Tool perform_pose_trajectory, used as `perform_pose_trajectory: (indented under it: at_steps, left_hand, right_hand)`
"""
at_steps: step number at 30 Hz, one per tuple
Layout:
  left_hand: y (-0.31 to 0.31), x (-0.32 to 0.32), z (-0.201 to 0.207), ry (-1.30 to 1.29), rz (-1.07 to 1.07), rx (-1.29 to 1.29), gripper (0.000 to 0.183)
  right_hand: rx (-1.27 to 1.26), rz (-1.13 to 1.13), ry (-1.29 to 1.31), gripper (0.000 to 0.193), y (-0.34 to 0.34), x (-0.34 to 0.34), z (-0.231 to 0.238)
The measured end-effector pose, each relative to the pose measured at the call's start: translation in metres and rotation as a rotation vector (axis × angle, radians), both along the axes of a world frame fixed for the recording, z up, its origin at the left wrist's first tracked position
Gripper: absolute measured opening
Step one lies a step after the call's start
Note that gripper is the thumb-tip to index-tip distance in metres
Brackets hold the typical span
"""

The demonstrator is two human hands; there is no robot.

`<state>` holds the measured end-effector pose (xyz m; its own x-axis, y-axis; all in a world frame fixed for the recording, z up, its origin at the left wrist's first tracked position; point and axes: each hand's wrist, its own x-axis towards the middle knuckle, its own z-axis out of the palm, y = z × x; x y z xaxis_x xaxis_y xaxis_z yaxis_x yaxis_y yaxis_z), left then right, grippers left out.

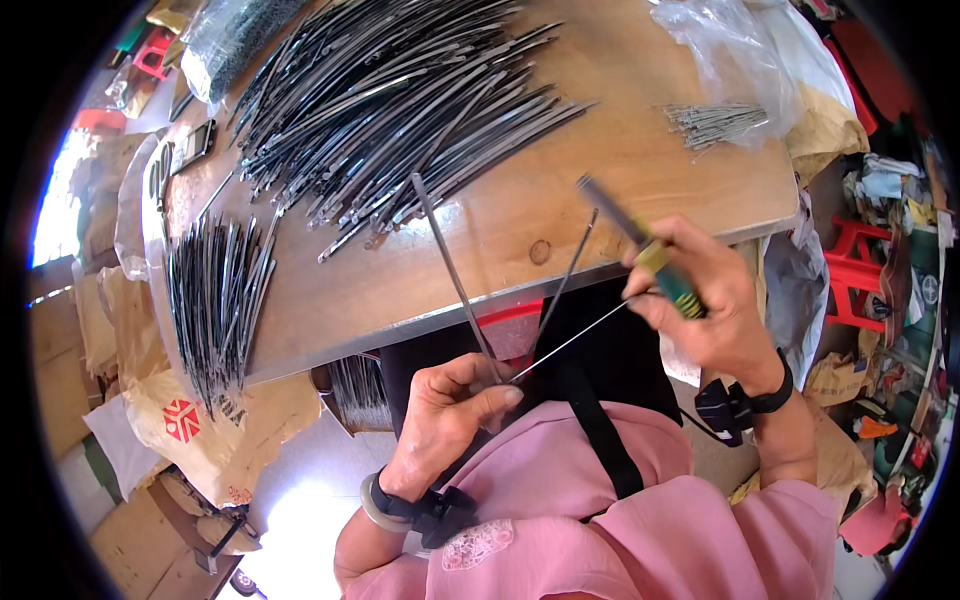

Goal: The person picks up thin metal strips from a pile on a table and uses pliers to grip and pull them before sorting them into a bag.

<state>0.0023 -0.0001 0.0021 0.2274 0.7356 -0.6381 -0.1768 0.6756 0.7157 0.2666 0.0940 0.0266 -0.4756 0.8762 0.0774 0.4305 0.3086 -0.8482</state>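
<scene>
The left hand (445, 410) is pinching a few thin dark metal rods (452, 270) near the desk (500, 225) edge while the right hand (700, 300) is gripping a green-handled tool (655, 260) and thin wire (570, 343), which is likely slipping loose if either pinch is easing.

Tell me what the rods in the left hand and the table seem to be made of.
The rods pinched in the left hand look like thin dark metal, with a dull grey sheen along their edges. The table looks like bare wood: tan grain and a knot show.
</scene>
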Motion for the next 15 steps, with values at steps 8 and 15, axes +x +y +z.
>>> perform_pose_trajectory:
  at_steps: [8,15]
  left_hand:
    - [-0.004,0.002,0.002,0.08,-0.11,-0.012,0.006]
    - [0.001,-0.006,0.005,-0.013,-0.169,0.042,0.017]
  right_hand:
    - [0.321,0.341,-0.18,0.022,0.006,-0.03,-0.012]
    - [0.316,0.342,-0.233,0.021,-0.001,-0.03,-0.011]
